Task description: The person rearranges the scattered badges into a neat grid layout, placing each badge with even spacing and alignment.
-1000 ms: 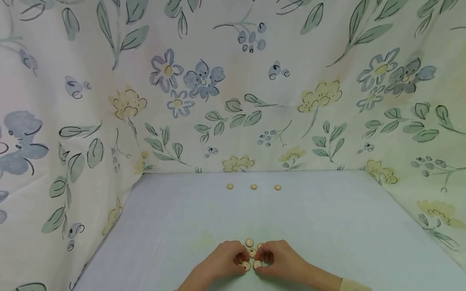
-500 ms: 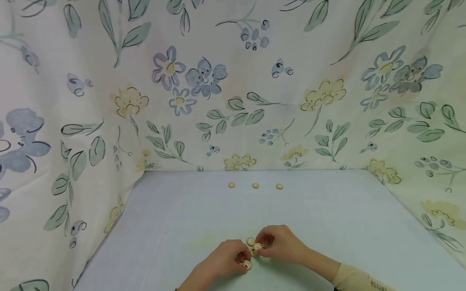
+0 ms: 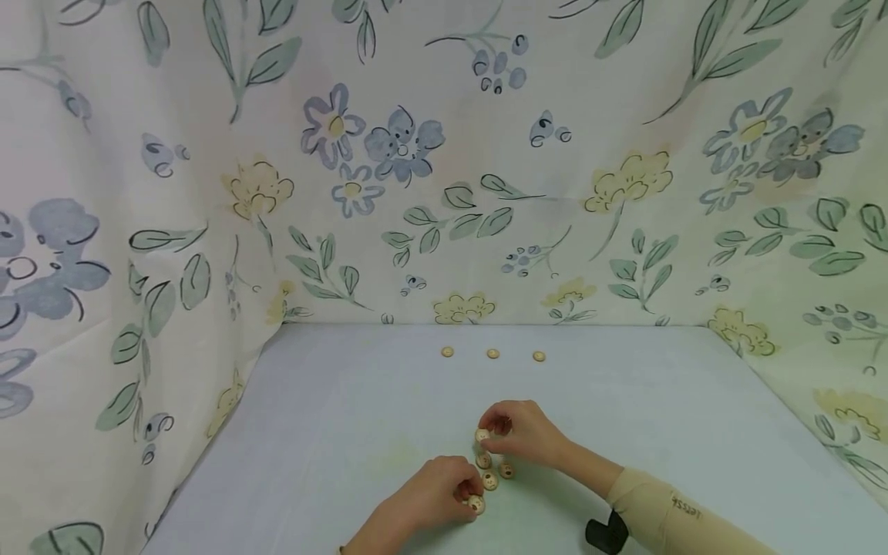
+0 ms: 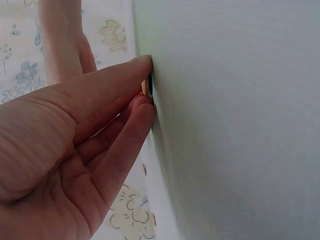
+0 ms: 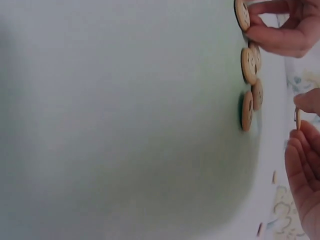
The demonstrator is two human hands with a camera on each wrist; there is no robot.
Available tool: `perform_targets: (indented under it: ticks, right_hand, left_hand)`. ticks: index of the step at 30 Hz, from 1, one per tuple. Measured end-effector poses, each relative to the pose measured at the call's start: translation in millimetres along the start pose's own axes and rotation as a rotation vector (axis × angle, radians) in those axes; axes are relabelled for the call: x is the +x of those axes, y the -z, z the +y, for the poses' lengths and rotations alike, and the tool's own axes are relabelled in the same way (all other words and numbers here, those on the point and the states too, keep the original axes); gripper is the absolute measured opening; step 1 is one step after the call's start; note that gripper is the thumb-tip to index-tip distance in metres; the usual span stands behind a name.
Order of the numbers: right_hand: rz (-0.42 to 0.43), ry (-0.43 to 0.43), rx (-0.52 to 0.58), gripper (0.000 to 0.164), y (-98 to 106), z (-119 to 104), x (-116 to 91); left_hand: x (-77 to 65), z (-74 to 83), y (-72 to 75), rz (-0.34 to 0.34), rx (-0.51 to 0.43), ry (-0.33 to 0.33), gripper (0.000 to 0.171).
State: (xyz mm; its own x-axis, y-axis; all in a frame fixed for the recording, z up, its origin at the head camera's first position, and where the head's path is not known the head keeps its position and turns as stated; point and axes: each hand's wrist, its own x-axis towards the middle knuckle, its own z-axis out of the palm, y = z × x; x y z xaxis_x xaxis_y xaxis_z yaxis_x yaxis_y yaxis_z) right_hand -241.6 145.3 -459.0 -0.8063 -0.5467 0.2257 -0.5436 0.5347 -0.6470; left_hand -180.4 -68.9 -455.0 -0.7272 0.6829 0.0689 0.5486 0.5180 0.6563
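Observation:
In the head view my left hand (image 3: pixel 440 489) pinches a small round wooden disc (image 3: pixel 475 505) low against the white tabletop. Dark markings show on its pale face. My right hand (image 3: pixel 527 433) is farther forward, thumb and fingers gripping another such disc (image 3: pixel 482 437) by its edges. The right wrist view shows that disc (image 5: pixel 298 119) nearly edge-on between thumb and fingertips. Between the two hands lie three more discs: one nearest the right fingers (image 3: pixel 483 460), a middle one (image 3: pixel 489 481) and one to the right (image 3: pixel 507 469). They sit close together.
Three similar discs stand in a spaced row near the table's back edge, left (image 3: pixel 447 351), middle (image 3: pixel 492 354) and right (image 3: pixel 539 356). A floral cloth (image 3: pixel 444 231) hangs behind and at both sides. A black object (image 3: pixel 607 532) shows beneath the right sleeve (image 3: pixel 666 509).
My right hand has carried its disc from beside the left hand's disc, forward past the cluster to its far side. My left hand keeps its place and its pinch.

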Motion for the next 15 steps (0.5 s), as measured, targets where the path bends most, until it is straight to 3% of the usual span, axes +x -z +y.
perform_targets:
  ticks: [15]
  right_hand:
    - [0.027, -0.068, -0.062, 0.014, -10.8, 10.8, 44.2]
  left_hand:
    - [-0.4, 0.9, 1.9, -0.021, -0.01, 0.017, 0.017]
